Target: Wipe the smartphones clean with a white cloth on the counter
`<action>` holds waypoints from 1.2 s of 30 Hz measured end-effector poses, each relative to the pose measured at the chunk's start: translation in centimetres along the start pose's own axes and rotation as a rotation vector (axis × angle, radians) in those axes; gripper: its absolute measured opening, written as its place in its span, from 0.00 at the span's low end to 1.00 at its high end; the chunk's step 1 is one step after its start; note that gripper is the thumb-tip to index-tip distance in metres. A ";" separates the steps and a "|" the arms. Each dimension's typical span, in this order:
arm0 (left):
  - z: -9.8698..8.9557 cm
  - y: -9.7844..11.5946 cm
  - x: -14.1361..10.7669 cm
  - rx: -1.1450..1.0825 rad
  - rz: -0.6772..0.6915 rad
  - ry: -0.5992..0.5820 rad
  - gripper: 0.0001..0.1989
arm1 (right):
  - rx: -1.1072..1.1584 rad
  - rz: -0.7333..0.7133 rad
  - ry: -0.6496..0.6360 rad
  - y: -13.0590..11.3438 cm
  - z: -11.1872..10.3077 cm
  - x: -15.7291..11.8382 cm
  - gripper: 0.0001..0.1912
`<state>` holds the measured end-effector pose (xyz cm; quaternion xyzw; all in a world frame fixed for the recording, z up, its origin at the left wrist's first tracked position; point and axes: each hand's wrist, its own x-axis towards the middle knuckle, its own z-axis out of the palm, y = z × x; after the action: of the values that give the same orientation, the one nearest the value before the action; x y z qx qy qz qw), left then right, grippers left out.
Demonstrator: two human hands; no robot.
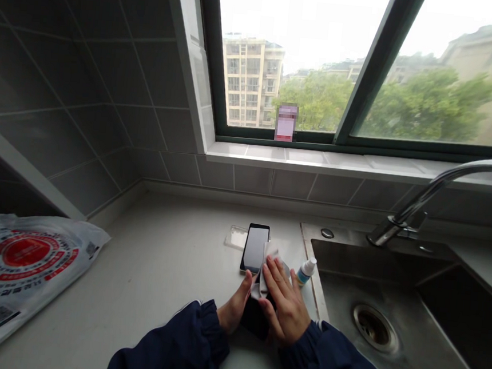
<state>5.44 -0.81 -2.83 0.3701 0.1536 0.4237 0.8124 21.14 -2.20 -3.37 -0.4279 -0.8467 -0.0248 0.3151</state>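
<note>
My left hand [235, 305] is closed round the edge of a dark flat object [255, 318], which looks like a phone and is partly hidden by my hands. My right hand [285, 300] lies over it and presses a pale cloth [258, 289] onto its surface, fingers together. Just beyond, a black-framed phone [255, 248] with a light screen lies face up on the counter, its right side partly behind the cloth. A clear phone case [235, 236] sits to its left. Right of my right hand stands a small white-capped bottle [306, 272] with a blue label.
The white countertop [171, 247] meets a steel sink [340, 290] on the right, with a chrome faucet [408, 204] over it. A printed plastic bag [27, 269] lies at the left. A window sill [308, 158] runs along the back, behind which is a window.
</note>
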 end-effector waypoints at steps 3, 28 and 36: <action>-0.1 0.0 0.2 0.014 0.008 0.002 0.33 | -0.011 -0.007 0.011 0.1 0.1 0.0 0.32; 0.3 0.2 0.0 0.025 0.012 -0.014 0.32 | -0.028 0.069 0.012 0.4 0.3 -0.2 0.32; -0.2 -0.1 -0.1 0.054 0.013 0.036 0.30 | -0.034 -0.005 0.000 -0.3 0.0 0.1 0.33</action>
<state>5.39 -0.83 -3.03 0.3852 0.1772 0.4314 0.7963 20.89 -2.27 -3.27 -0.4310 -0.8473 -0.0401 0.3078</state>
